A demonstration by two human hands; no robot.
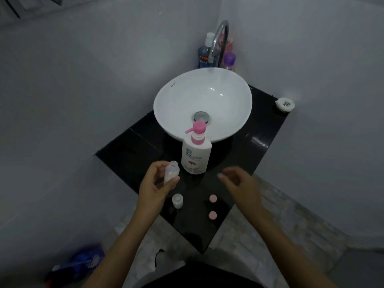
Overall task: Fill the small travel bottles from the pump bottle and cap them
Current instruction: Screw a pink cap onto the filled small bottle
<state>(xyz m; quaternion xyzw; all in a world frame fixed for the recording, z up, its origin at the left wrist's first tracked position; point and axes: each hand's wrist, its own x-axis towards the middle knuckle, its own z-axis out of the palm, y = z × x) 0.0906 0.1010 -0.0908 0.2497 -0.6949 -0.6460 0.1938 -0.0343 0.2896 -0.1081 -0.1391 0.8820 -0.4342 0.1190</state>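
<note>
Currently left hand (153,183) gripping small travel bottle (170,172), uncapped, fingers and thumb curled round lower body, neck tilted up and slightly toward pump bottle (196,155). Some white fill visible low in held bottle; level hard to judge. Right hand (241,181) empty, fingers loosely spread, blurred, hovering level with the grip on its right side. Pump bottle upright just beyond and right of the grip, pink spout (189,130) pointing left, so above and past the held bottle's mouth, not yet over it. Long axis of held bottle near upright, leaning. Right hand nearer the pump head, likely presser. Second travel bottle (177,201) standing just below the grip on black counter (128,148), no cap on. Two pink caps (213,198) (212,215) lower right of the grip, closer to right hand. Sink (176,94) behind pump bottle.
</note>
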